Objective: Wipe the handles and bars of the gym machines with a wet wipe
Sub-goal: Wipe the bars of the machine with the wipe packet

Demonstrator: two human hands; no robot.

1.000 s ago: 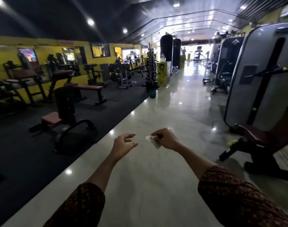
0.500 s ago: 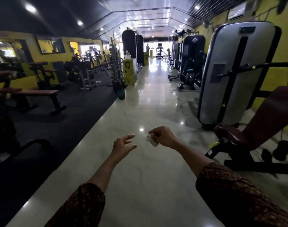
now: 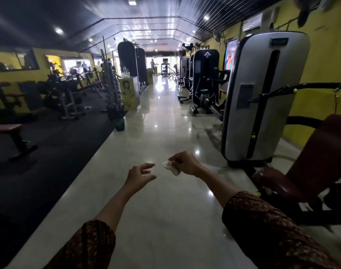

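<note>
Here, your inventory, each item placed against the grey machine (image 3: 262, 98) on your right.

- Markings: a white up-arrow (image 3: 206, 54) on the black machine (image 3: 205, 74), next beyond the grey machine. There is a drawn figure on the yellow box (image 3: 127, 92) across the aisle from it. The dark panel at the grey machine's top is too blurred to read.
- Arms: both your forearms reach forward over the pale floor (image 3: 161, 123), left of the grey machine, with patterned sleeves (image 3: 272, 230) drawn back from the wrists.
- Right hand (image 3: 185, 164): just left of the grey machine's base, knuckles up, wrist dropped. Its fingers are curled and pinch a crumpled white wipe (image 3: 170, 167).
- Wipe: it juts from your right fingers away from the grey machine, held in the air apart from the machine's black bar (image 3: 282, 92).
- Left hand (image 3: 139, 176): farther left of the grey machine, near the wipe but apart from it. Its fingers are loosely bent and spread, thumb out, holding nothing.
- Seat (image 3: 278, 183): maroon, low, just in front of the grey machine's base.
</note>
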